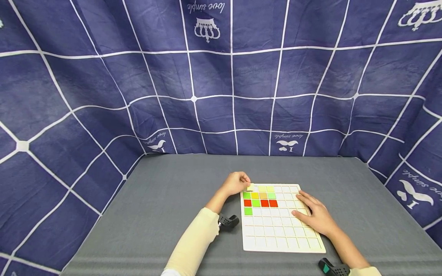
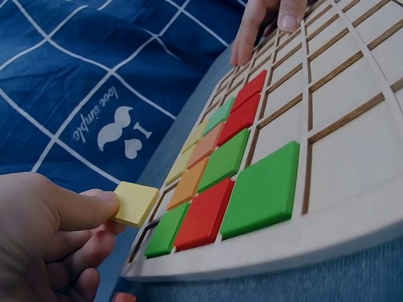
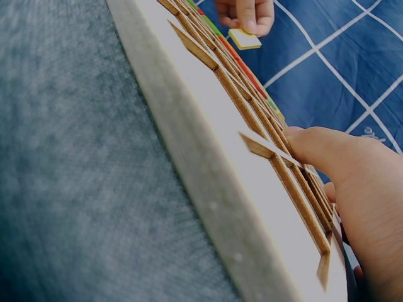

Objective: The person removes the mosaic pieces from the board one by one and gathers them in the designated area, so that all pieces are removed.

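A small curtained booth, by the look of it; whether inside a home, lab or office cannot be told. The desk (image 1: 165,195), plain grey on top, is enclosed: navy cloth (image 1: 253,78) with a white grid hangs behind it and along its left and right sides, bearing upside-down prints of crowns (image 1: 207,29), moustaches (image 1: 287,143) and the words "love simple" (image 1: 206,7).

Yellow tile (image 1: 250,187) in left grip (image 1: 236,183)

Pale yellow tile (image 2: 135,203), cream gridded board (image 1: 286,232), red and green tiles (image 2: 204,214), white-lined navy curtain (image 1: 255,76)
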Tool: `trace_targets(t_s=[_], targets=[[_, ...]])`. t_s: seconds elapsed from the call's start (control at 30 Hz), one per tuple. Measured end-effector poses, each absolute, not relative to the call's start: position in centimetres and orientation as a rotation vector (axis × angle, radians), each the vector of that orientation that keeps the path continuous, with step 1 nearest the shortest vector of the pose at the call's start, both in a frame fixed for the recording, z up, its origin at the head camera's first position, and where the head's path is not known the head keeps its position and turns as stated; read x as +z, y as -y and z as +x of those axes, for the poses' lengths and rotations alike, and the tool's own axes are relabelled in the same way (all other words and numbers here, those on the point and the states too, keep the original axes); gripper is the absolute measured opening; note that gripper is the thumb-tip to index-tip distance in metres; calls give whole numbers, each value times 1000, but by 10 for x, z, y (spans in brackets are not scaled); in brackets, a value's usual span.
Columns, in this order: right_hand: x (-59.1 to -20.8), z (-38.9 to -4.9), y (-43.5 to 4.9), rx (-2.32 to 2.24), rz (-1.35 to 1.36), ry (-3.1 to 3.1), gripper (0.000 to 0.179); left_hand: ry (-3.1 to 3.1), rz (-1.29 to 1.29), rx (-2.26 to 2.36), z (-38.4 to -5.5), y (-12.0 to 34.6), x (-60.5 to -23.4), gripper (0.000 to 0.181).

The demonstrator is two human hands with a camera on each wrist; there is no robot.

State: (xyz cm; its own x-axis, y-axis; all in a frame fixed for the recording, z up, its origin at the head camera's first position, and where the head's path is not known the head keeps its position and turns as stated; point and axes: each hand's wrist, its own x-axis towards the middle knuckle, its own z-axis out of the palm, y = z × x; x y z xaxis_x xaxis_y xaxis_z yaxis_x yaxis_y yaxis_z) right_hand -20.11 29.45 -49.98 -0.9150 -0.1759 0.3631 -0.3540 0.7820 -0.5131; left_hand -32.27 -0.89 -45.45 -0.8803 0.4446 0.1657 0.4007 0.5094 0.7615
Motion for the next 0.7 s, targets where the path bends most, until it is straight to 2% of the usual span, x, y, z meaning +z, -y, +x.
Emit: trace_targets(t_s=[0.7], targets=[[-495, -200, -293, 850, 408, 2686, 65, -2690, 743, 1349, -324, 36, -454, 6]])
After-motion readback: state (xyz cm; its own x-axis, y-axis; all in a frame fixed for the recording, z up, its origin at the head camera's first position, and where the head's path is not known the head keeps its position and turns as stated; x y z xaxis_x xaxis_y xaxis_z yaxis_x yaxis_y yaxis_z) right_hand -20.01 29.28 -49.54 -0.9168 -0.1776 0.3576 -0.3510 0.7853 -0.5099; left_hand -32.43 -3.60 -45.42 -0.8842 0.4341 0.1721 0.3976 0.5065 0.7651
